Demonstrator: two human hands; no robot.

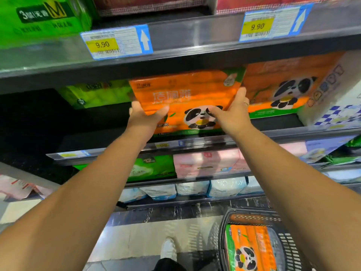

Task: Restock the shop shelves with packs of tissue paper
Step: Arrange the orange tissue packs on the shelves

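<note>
Head view: both hands, left hand (145,116) and right hand (233,112), grasp an orange panda tissue pack (187,98) over the middle shelf (283,133); a basket (289,245) stands on the floor (140,237).

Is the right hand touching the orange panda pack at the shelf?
Touching. Head view shows the right hand gripping the orange panda pack at its right edge, thumb on its front.

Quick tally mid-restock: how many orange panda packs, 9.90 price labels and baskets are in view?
Orange panda packs: 3 (held pack, shelf pack, basket pack)
9.90 price labels: 2 (left label, right label)
Baskets: 1 (basket)
Total: 6
</note>
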